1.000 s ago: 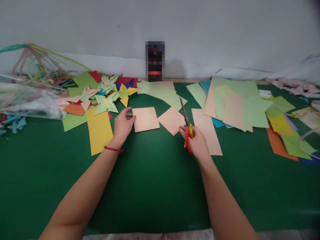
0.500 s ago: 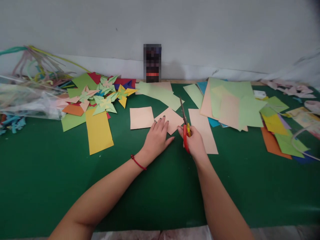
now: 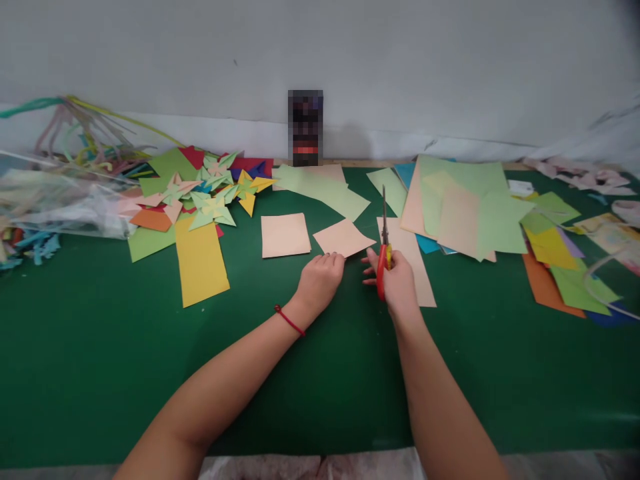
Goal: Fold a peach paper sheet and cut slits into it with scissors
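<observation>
My left hand (image 3: 323, 277) is closed on the near edge of a pink paper square (image 3: 344, 237), which tilts slightly off the table. In my right hand (image 3: 397, 280) is a pair of scissors (image 3: 384, 250) with red and yellow handles, blades pointing away from me. The fingers of that hand stick out toward the square's right corner, close to it. A second pink paper square (image 3: 286, 235) lies flat to the left. Beneath and behind the scissors lies a longer pink paper strip (image 3: 417, 273), partly hidden by my right hand.
Folded paper stars (image 3: 213, 203) and a yellow sheet (image 3: 203, 263) lie at left, near a clear plastic bag (image 3: 65, 207). Large green sheets (image 3: 493, 213) overlap at right, with coloured paper pieces (image 3: 560, 267) beyond. A blurred dark upright object (image 3: 305, 127) stands against the wall.
My left hand has gone from lying flat on the pink square to gripping its near edge, and the square has turned and lifted slightly. My right hand moved a little right with the scissors.
</observation>
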Demonstrator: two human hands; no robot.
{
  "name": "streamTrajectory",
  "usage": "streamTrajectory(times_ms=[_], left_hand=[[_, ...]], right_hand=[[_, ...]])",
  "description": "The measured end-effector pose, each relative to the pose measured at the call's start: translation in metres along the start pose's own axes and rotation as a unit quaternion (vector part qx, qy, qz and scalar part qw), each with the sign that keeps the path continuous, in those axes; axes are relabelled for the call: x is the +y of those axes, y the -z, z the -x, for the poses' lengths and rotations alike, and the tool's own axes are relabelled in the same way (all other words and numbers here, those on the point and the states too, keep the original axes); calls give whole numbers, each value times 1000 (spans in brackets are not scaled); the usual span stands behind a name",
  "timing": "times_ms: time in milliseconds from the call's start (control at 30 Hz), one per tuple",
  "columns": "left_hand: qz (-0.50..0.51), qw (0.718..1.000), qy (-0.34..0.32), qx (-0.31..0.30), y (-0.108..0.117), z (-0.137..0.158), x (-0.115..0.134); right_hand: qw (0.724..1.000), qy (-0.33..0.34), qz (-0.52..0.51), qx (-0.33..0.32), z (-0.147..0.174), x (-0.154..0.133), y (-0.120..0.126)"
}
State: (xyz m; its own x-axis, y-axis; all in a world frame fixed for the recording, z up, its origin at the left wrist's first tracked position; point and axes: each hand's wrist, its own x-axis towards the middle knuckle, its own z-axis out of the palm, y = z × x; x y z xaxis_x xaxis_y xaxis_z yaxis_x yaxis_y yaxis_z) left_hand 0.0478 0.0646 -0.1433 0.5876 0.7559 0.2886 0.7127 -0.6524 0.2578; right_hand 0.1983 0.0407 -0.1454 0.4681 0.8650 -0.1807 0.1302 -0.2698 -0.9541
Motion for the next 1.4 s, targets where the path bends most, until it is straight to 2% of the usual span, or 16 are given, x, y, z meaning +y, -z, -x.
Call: streamTrajectory(times_ms=[133, 233, 300, 400, 633, 733, 800, 867, 933, 1033, 1067, 1133, 1267, 1400], left_hand=[[8, 999, -11, 33, 5, 10, -9], [37, 990, -107, 88, 11, 25, -18], [39, 984, -147, 95, 16, 36, -23], [50, 982, -160, 82, 22, 50, -28], [104, 978, -165, 78, 22, 54, -31], [152, 976, -115, 104, 19, 51, -30], [203, 969, -40, 137, 18, 49, -30], [260, 949, 53, 173, 17, 47, -31], [333, 912, 140, 194, 15, 44, -35], [486, 826, 224, 177, 9, 41, -42], [526, 799, 241, 164, 7, 40, -44], [564, 772, 259, 139, 5, 39, -46], [586, 761, 266, 82, 6, 40, -42], [590, 745, 301, 83, 7, 42, -39]], right_hand=[[1000, -12, -18, 6, -1, -2, 1], [998, -35, -55, 2, -1, -5, 1], [997, -37, -60, 8, 0, -7, 1], [999, -28, -35, 12, 2, -9, 2], [997, -12, 18, -70, 7, -14, 1], [997, -5, -3, -75, 6, -11, -2], [997, 11, -34, -61, 6, -8, -5], [996, 28, -73, -48, 6, -5, -8], [993, 34, -108, -45, 8, -5, -10], [988, 23, -143, -47, 12, -6, -13], [987, 17, -149, -48, 13, -7, -13], [987, 9, -154, -53, 15, -7, -15], [985, 7, -155, -78, 18, -3, -21], [983, 12, -155, -101, 21, -3, -26]])
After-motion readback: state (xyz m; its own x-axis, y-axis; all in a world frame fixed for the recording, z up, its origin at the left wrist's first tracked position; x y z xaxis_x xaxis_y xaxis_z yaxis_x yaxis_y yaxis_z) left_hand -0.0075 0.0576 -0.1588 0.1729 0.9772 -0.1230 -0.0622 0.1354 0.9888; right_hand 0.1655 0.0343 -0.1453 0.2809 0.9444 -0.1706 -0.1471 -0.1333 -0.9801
